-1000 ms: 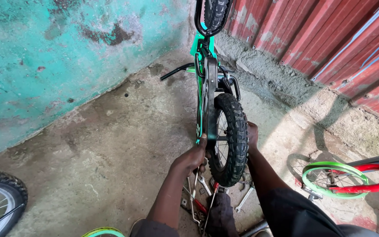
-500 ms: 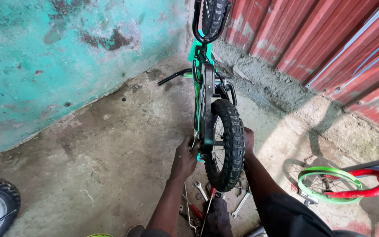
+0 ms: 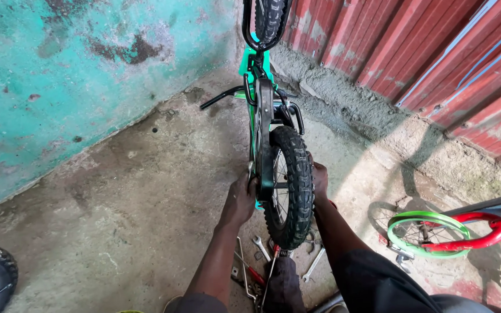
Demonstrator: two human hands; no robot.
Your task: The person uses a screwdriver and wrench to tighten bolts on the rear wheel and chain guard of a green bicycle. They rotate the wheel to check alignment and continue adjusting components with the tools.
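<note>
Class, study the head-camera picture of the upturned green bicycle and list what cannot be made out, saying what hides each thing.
- Head view: the right hand is mostly hidden behind the knobby tyre; its grip cannot be told.
- Head view: the left hand has its fingertips hidden behind the green frame at the axle.
- Head view: the upper wheel is cut off by the top edge.
- Head view: the spanners on the floor are partly covered by the tyre and arms.

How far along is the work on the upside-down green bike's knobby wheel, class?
Done: the green bike stands inverted, and spanners lie on the concrete floor. In hand: the left hand and right hand press at either side of the knobby wheel, near its hub. Left: whether the wheel is fastened cannot be told.
</note>
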